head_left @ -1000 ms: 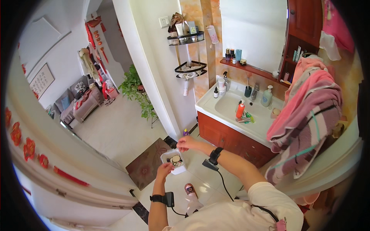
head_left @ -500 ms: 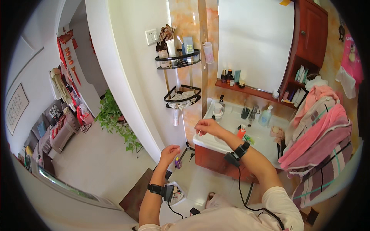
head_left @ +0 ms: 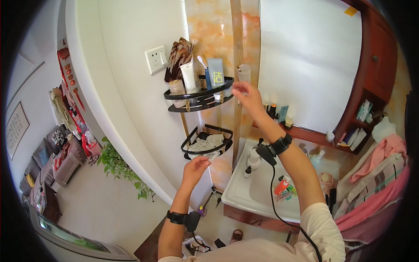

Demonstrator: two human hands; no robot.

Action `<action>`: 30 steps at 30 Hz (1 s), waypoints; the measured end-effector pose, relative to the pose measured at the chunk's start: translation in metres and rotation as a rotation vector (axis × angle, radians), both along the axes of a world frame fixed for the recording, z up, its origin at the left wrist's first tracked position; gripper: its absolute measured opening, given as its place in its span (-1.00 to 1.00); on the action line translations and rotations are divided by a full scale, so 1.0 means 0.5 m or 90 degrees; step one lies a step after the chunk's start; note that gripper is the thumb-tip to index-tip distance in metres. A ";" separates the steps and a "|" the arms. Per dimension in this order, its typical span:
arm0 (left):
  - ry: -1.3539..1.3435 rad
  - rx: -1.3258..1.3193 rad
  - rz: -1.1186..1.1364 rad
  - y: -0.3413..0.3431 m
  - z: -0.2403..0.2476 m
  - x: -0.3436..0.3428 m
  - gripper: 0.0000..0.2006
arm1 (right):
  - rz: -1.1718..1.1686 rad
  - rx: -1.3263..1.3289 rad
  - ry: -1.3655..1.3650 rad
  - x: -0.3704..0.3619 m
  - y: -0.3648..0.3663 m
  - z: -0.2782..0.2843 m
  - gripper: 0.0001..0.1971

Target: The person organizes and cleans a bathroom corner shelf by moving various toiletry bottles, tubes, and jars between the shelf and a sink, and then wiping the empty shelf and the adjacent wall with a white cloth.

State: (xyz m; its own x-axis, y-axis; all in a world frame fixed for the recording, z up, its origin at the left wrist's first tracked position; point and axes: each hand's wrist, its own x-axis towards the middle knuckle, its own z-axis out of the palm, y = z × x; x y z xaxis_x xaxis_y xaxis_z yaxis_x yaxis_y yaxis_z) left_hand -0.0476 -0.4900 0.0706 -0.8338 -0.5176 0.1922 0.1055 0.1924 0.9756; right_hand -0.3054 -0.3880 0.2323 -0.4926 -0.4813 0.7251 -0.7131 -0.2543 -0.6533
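Note:
My left hand is raised just below the lower black corner shelf, fingertips pinched together next to a small whitish thing that I cannot make out. White cloth lies in that shelf. Higher up, my right hand reaches to the right end of the upper corner shelf, fingers bent and nothing visible in them. On this shelf stand a grey-blue tube, a white tube, a jar and a brown patterned item. A frosted cup is mounted on the wall beyond my right fingers.
Below my right arm is a white sink with an orange bottle and other bottles. A mirror in a red-brown cabinet hangs above. Towels hang at the right. A wall socket is left of the shelves.
Both hands have risen, the left toward the lower shelf, the right from above the sink to the upper shelf. The view has shifted closer to the shelves.

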 end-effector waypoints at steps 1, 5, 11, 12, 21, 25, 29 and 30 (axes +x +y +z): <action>0.048 0.027 -0.001 -0.007 0.005 -0.018 -0.77 | -0.035 -0.021 0.023 -0.029 -0.026 0.015 -0.68; 0.104 0.053 -0.009 -0.038 0.031 -0.082 -0.79 | -0.099 -0.016 0.052 -0.091 -0.103 0.061 -0.61; 0.173 0.013 -0.045 -0.114 0.073 -0.138 -0.82 | 0.012 -0.003 0.041 -0.093 -0.172 0.066 -0.73; 0.178 0.017 -0.052 -0.122 0.090 -0.148 -0.82 | 0.004 0.000 0.046 -0.092 -0.172 0.076 -0.73; 0.476 -0.290 0.223 -0.181 0.296 -0.189 -0.87 | -0.099 0.072 0.060 -0.091 -0.163 0.076 -0.79; 0.459 -0.343 0.271 -0.225 0.320 -0.208 -0.83 | -0.114 0.131 0.061 -0.099 -0.156 0.082 -0.76; 0.471 -0.415 0.326 -0.230 0.308 -0.208 -0.85 | -0.199 -0.078 0.115 -0.036 -0.136 0.097 -0.69; 0.457 -0.456 0.316 -0.221 0.308 -0.203 -0.86 | -0.271 -0.172 0.120 -0.007 -0.121 0.112 -0.69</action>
State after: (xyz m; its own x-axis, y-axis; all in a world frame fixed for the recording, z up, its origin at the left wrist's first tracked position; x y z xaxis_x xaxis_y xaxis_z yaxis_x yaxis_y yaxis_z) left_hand -0.1494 -0.6007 0.2245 -0.1440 -0.3397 0.9295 0.3532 0.8597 0.3689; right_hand -0.3090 -0.4483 0.2883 -0.4529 -0.0515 0.8901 -0.8884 -0.0576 -0.4554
